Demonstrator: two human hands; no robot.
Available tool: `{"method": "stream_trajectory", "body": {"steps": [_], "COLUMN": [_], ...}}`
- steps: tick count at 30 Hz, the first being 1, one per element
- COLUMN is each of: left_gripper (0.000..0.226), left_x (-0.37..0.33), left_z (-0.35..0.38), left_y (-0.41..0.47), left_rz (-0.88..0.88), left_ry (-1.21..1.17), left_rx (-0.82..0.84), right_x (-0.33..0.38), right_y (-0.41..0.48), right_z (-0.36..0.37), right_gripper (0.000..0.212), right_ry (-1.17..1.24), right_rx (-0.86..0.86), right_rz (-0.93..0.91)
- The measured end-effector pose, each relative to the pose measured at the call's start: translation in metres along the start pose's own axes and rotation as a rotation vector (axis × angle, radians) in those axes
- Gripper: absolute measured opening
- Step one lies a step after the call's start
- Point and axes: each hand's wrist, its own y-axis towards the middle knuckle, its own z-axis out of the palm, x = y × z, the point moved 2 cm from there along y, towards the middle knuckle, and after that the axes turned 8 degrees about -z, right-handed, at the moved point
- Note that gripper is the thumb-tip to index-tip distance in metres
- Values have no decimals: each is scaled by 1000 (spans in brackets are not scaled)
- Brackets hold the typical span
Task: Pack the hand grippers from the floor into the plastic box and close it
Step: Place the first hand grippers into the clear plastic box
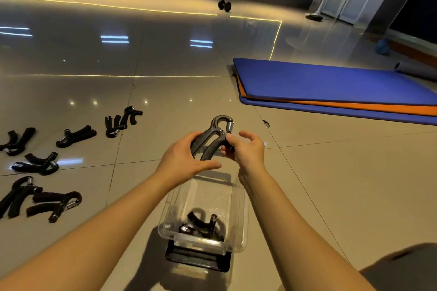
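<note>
Glossy tiled floor (307, 172), reflections of ceiling lights. Nearest, between my forearms: clear plastic box (243, 208), open, with one black gripper (203, 224) lying at its near end. Above the box's far end, my left hand (186, 160) curls round a handle of the held gripper (212, 134); my right hand (246, 149) pinches it just below the spring, other fingers loose. Left: loose grippers (75, 136) scattered on the tiles. Right: blue mat (331, 82). Far back: dumbbell (224, 5).
</note>
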Motion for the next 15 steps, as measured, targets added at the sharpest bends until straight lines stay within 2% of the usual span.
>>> {"method": "stream_trajectory", "body": {"steps": [2, 4, 8, 10, 13, 15], "left_gripper": [84, 79, 71, 63, 60, 58], "left_x": [5, 9, 14, 18, 25, 29], "left_z": [-2, -8, -21, -23, -20, -18], "left_y": [4, 10, 17, 20, 22, 23], "left_rz": [24, -10, -42, -39, -16, -2], "left_ry": [88, 41, -63, -72, -76, -98], "left_rx": [-73, -64, 47, 121, 230, 275], "right_x": [-3, -1, 1, -2, -17, -27], "right_y": [-1, 1, 17, 21, 24, 22], "right_z": [3, 4, -6, -7, -3, -1], "right_gripper": [44, 51, 83, 91, 75, 63], "right_ry": [10, -60, -659, -862, -1035, -1100], "right_rx": [17, 110, 284, 390, 573, 617], "right_rz": [10, -18, -353, -492, -586, -608]}}
